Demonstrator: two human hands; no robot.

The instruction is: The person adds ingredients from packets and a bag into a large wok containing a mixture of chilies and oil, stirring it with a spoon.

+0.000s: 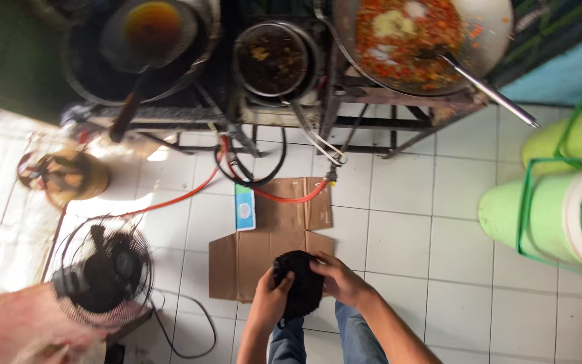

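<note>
Two hands close around one dark, knitted-looking bundle (299, 283): the left hand (269, 301) grips its lower left side, fingers curled into the fabric, and the right hand (340, 280) clasps its right edge from above. The bundle hangs in front of the person's jeans (345, 337), over flattened cardboard (264, 243) on the tiled floor (399, 236). Beyond stands a stove frame (345, 101) with a wide pan of red food (412, 37), and an orange gas hose (291, 199) snakes beneath. If the grip slackened, the bundle would likely drop toward the hose and burners.
</note>
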